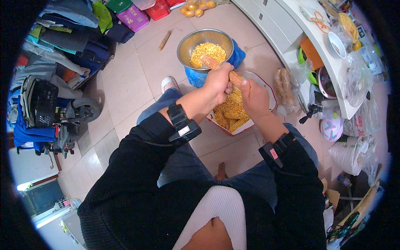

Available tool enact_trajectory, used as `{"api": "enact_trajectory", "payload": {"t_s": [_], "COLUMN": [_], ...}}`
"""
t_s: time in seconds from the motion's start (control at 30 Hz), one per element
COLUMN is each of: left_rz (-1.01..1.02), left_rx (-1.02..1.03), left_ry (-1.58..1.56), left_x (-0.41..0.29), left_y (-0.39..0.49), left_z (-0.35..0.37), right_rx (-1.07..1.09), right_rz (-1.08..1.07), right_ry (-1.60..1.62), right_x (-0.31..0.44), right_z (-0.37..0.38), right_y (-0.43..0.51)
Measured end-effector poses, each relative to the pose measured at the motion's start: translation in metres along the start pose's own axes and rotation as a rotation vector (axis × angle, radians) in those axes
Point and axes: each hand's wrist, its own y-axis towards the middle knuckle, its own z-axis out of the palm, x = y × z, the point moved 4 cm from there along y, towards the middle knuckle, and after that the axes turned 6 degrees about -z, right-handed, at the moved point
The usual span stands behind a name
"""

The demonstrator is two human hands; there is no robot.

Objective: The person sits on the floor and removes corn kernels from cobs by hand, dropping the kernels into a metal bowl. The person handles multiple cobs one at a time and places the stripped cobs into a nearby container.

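Observation:
My left hand (219, 82) is closed round a mostly bare corn cob (210, 62), whose end sticks out over the steel bowl (184, 47). My right hand (254, 96) grips a reddish cob length (236, 78) just right of the left fist. Whether both lengths are one cob or two, I cannot tell, since the fingers hide the middle. Loose yellow kernels (208, 50) lie in the bowl, which rests on something blue and plastic (195, 78). Below my hands, a white container with a red rim (271, 90) holds several ears of dried corn (229, 107).
A bare cob (164, 40) lies on the tiled floor (125, 87) left of the bowl. Bagged long items (283, 84) lie beside a white curved desk (315, 37) on the right. A small wheeled vehicle (84, 110) and piled clothes stand left. Oranges (197, 7) sit at the top.

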Motion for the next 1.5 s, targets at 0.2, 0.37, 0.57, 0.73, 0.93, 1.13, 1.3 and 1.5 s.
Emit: {"api": "enact_trajectory", "payload": {"t_s": [0.2, 0.37, 0.57, 0.73, 0.93, 1.13, 1.3, 1.5], "left_rz": [0.009, 0.071, 0.133, 0.106, 0.109, 0.150, 0.140, 0.249], "left_rx": [-0.026, 0.038, 0.176, 0.266, 0.329, 0.363, 0.424, 0.213], "left_ry": [0.011, 0.000, 0.061, -0.044, -0.027, 0.083, 0.075, 0.189], "left_x": [0.004, 0.004, -0.005, -0.015, -0.021, -0.024, -0.021, -0.008], "left_y": [0.000, 0.001, 0.002, 0.009, 0.007, 0.009, 0.012, 0.006], "left_z": [0.001, 0.000, 0.001, 0.000, -0.001, -0.004, 0.000, 0.006], "right_rx": [0.011, 0.145, 0.599, 0.473, 0.341, 0.391, 0.451, 0.088], "right_rz": [0.106, 0.370, 0.994, 1.077, 0.923, 0.818, 0.499, 0.117], "right_ry": [0.103, 0.392, 1.276, 1.260, 0.902, 0.971, 0.998, 0.409], "right_x": [-0.012, -0.024, -0.022, -0.032, -0.020, -0.012, -0.013, -0.002], "right_z": [0.007, 0.012, 0.013, 0.011, -0.007, -0.015, -0.009, -0.019], "right_y": [-0.001, 0.006, -0.008, -0.005, 0.000, 0.007, 0.008, 0.012]}}
